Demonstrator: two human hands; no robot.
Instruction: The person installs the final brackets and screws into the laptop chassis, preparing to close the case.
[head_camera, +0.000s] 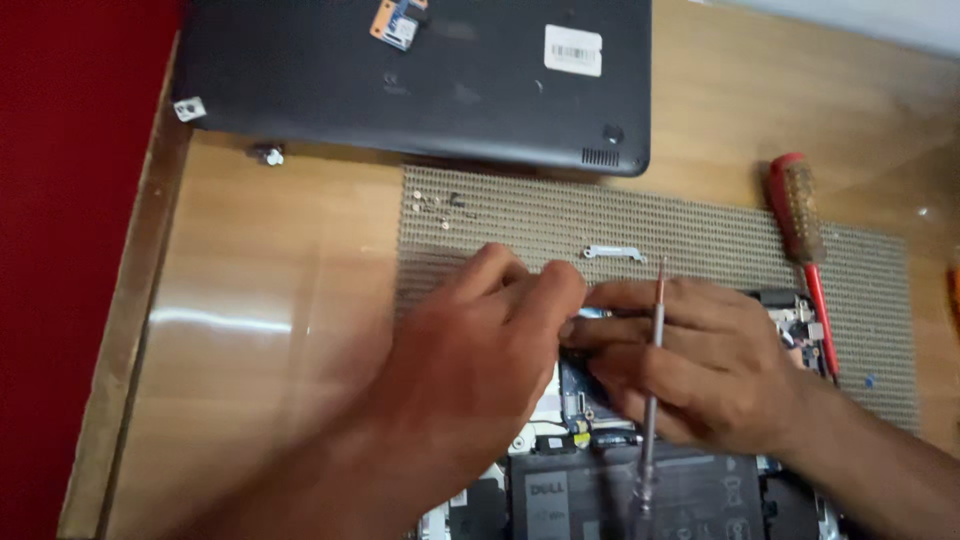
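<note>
An opened laptop (585, 478) lies at the bottom of the head view, its black battery and blue circuit board exposed. My left hand (470, 360) reaches in from the lower left, its fingertips pinched together over the board's upper edge. My right hand (690, 360) meets it there and holds a thin precision screwdriver (652, 390) across its fingers, tip pointing away from me. What the fingertips touch is hidden by the hands. My left hand is motion-blurred.
A grey woven mat (700, 235) lies under the laptop, with several small loose screws (440, 207) and a small metal bracket (613, 252) on it. A dark laptop bottom cover (420, 80) lies behind. A red-handled screwdriver (800, 225) rests at right. The wooden table (270, 300) has a red wall at left.
</note>
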